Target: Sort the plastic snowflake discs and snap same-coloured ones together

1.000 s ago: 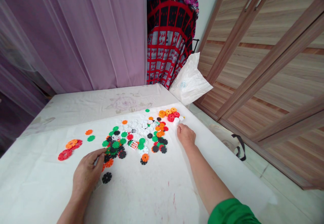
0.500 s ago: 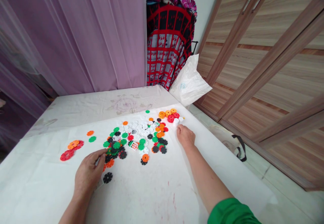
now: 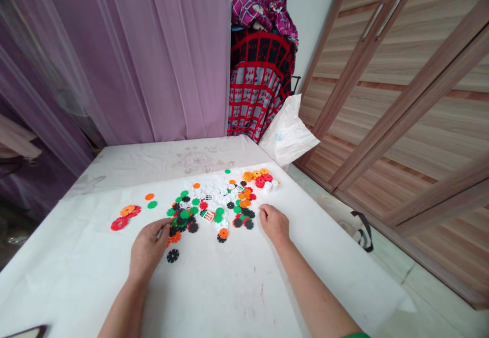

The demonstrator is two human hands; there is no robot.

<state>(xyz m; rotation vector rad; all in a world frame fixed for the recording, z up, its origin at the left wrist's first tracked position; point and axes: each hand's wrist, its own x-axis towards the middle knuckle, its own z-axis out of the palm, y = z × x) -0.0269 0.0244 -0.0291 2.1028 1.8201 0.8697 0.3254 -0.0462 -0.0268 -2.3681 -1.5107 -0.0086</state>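
My left hand [image 3: 147,249] curls beside the plastic snowflake discs [image 3: 181,217] (light and stiff, better to pinch by the rim); I cannot tell if it holds one. My right hand [image 3: 273,223] lies half open, empty.

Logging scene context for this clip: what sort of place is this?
Likely a room in a home, perhaps a bedroom: sheer lilac curtains, a wood-grain wardrobe with metal handles, and a red-and-black patterned cloth hanging by the wall.

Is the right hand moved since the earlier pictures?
Yes, the right hand drew back toward the person, away from the white plastic pieces beside the red discs.
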